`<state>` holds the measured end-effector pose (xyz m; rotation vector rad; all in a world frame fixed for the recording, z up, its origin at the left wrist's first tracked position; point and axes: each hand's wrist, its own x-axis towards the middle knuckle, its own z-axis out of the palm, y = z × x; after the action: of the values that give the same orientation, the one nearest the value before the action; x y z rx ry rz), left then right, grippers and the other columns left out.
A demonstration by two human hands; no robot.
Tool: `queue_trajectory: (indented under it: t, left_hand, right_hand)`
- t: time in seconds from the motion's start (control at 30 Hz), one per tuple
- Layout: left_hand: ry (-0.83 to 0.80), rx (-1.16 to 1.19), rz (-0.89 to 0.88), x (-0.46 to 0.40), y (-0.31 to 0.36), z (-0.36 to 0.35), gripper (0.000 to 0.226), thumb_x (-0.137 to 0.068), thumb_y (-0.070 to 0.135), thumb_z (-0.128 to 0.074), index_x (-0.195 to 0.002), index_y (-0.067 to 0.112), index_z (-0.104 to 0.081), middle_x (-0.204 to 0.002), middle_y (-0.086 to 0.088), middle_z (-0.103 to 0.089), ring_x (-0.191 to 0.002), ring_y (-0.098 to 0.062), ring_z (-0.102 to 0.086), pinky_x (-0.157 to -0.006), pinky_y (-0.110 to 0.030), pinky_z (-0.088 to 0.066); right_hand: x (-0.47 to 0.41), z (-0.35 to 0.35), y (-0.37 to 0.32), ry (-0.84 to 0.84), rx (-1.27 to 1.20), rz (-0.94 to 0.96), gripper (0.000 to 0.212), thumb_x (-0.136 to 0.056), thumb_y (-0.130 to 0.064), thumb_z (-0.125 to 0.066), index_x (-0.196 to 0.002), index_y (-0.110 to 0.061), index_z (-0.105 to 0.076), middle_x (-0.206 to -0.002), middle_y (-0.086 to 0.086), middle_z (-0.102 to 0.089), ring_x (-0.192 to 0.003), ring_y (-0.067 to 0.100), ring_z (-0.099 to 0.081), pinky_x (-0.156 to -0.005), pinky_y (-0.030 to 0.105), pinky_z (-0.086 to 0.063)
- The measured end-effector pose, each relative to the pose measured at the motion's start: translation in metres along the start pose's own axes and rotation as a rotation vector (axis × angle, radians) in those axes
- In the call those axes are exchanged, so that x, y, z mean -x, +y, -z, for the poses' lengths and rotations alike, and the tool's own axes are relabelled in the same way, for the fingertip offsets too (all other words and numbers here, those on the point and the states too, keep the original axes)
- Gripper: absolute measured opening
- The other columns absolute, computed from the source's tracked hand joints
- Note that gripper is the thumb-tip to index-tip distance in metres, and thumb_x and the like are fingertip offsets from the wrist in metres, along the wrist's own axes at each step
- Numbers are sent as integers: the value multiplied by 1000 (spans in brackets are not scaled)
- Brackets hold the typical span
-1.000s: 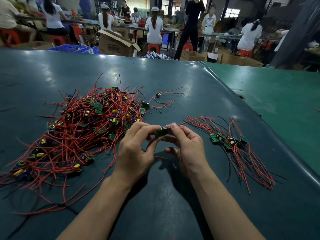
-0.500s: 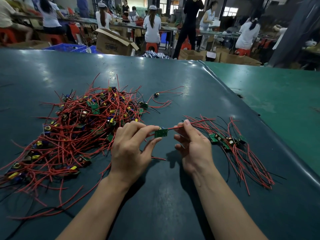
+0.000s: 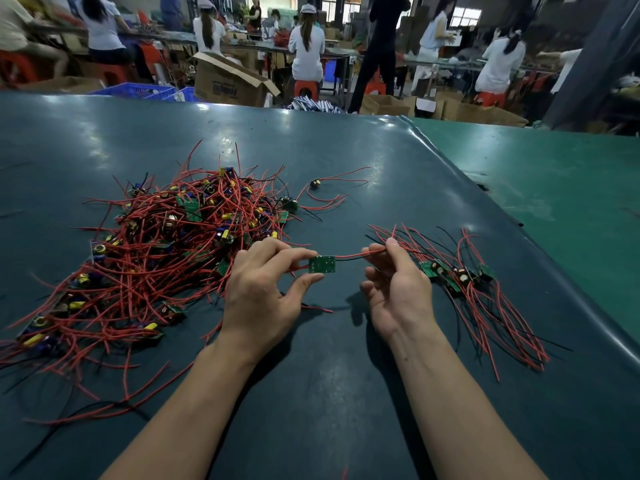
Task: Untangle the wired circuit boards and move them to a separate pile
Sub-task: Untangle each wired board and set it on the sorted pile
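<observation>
Work surface is a dark teal mat, glossy, with pale glare patches from overhead light; its right edge curls up where it meets a lighter green tabletop. Left hand pinches a small green circuit board between thumb and forefinger, held just above the mat. Right hand pinches the board's red and black wires between thumb and forefinger, other fingers loosely curled; the hands are apart, wires stretched between them. Tangled pile of red-wired boards spreads across the mat's left side, touching the left hand's knuckles. Separate pile, smaller, lies just right of the right hand, boards clustered, wires fanning toward the near right edge. One stray board with red leads sits beyond the tangle. Room behind: a busy workshop, several people seated on red stools or standing at long benches, backs mostly turned. Open cardboard box and blue crates sit beyond the mat's far edge; more cartons on the floor at right. Windows bright at back.
</observation>
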<state>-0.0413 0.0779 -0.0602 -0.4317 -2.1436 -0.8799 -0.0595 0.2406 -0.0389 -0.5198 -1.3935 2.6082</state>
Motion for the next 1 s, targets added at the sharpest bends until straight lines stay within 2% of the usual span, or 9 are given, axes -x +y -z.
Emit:
queue_trajectory:
  t: [0.1, 0.37, 0.53, 0.63, 0.8, 0.9, 1.0]
  left_hand:
    - [-22, 23, 37, 0, -2, 1, 25, -75, 22, -82, -98, 15, -74, -86, 4, -59, -82, 0, -43, -74, -43, -47]
    - [-41, 10, 70, -1, 1, 3, 25, -74, 19, -84, -97, 13, -75, -86, 0, -61, -82, -13, -53, -77, -45, -47]
    - [-52, 12, 63, -1, 1, 3, 25, -74, 20, -84, -96, 13, -76, -85, -1, -62, -82, -11, -50, -76, -45, -46]
    - [-81, 27, 30, 0, 2, 2, 24, -75, 27, -79, -95, 14, -76, -83, 0, -61, -81, -9, -49, -73, -44, -45]
    - [-75, 32, 12, 0, 1, 2, 25, -76, 30, -77, -96, 15, -76, -83, 2, -61, -81, -7, -50, -74, -41, -42]
    - [-20, 34, 55, -1, -2, 3, 25, -77, 30, -76, -97, 15, -75, -84, 3, -61, -80, -8, -51, -74, -45, -46]
    - [42, 16, 120, -2, -2, 3, 24, -80, 29, -75, -98, 14, -73, -85, 5, -59, -77, -14, -55, -73, -49, -48]
  right_hand:
    - [-2, 2, -1, 29, 9, 38, 25, -96, -21, -59, -75, -13, -69, -70, -2, -72, -44, 6, -51, -41, 16, -39]
    - [-5, 5, -4, 63, -42, 87, 12, -95, -14, -60, -86, -9, -67, -62, 0, -70, -40, 5, -47, -38, 15, -36]
    - [-9, 7, -5, 103, -94, 106, 15, -96, -7, -56, -85, -17, -52, -59, 6, -70, -36, 7, -47, -35, 14, -34]
    - [-13, 11, -6, 143, -63, 176, 17, -98, -10, -53, -86, -20, -46, -60, 7, -71, -34, 10, -48, -34, 15, -32]
    - [-16, 14, -7, 216, 8, 216, 13, -102, -21, -41, -92, -12, -45, -62, 7, -71, -33, 13, -49, -34, 17, -36]
    - [-14, 15, -6, 149, 45, 166, 25, -105, -33, -41, -91, -14, -49, -78, 9, -75, -39, 17, -58, -35, 17, -38]
    - [-5, 11, -4, -79, 212, 0, 28, -99, -40, -52, -103, -13, -54, -83, 8, -75, -44, 17, -63, -31, 15, -29]
